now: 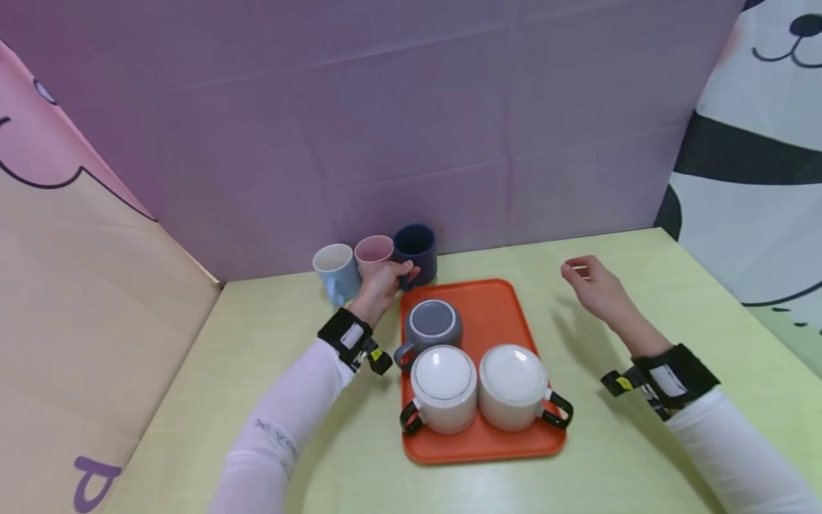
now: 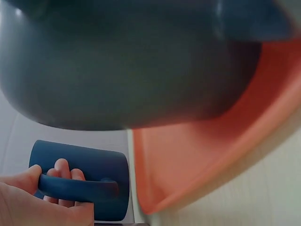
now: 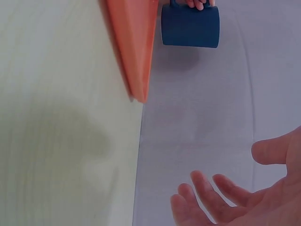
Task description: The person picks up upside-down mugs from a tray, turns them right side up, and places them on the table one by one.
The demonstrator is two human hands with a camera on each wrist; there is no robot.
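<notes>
Left hand (image 1: 384, 284) curls its fingers through the handle of a dark blue mug (image 1: 416, 251), which stands upright on the yellow-green table (image 1: 642, 300) against the purple backdrop, just beyond the far edge of the orange tray (image 1: 494, 303); the left wrist view shows the fingers (image 2: 63, 169) wrapped round that handle. Right hand (image 1: 594, 284) hovers above the table to the right of the tray, fingers loosely spread and holding nothing.

Three mugs already sit on the tray: a grey mug (image 1: 432, 325) and two white mugs with black handles, one at the left (image 1: 443, 389) and one at the right (image 1: 516, 385), all seemingly upside down; by that showing the loading looks about half done. Beside the blue one, a pink mug (image 1: 374, 251) and a light blue mug (image 1: 337, 273) stand off the tray, and the blue one itself has not yet left the table.

Faint lettering runs along the white left sleeve (image 1: 276, 435), too small to read; the wrist straps carry white labels, also illegible.
</notes>
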